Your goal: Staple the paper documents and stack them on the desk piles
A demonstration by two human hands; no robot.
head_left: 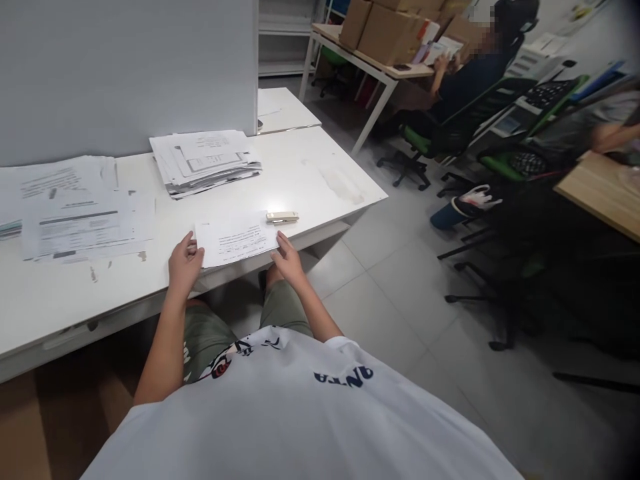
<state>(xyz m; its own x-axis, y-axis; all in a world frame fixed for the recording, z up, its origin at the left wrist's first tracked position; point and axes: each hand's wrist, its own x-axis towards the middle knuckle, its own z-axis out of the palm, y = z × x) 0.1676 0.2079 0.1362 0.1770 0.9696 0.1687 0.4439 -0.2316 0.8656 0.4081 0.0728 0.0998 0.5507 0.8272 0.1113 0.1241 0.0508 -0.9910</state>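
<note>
A printed sheet of paper (235, 239), perhaps with others beneath it, lies at the desk's front edge in front of me. My left hand (184, 265) grips its left side, thumb and fingers at the margin. On the opposite side, my right hand (289, 258) has the right edge between its fingers. Just beyond my right fingertips rests a cream-coloured stapler (283, 217), apart from the hand. How far my fingers reach under the paper is hidden.
A thick paper stack (210, 160) stands at the back of the white desk (310, 160), against a grey partition (125, 73). More printed papers (85, 223) spread to the left. Rightward, a seated person (463, 87) works near cardboard boxes (390, 33); office chairs (420, 143) stand on the floor.
</note>
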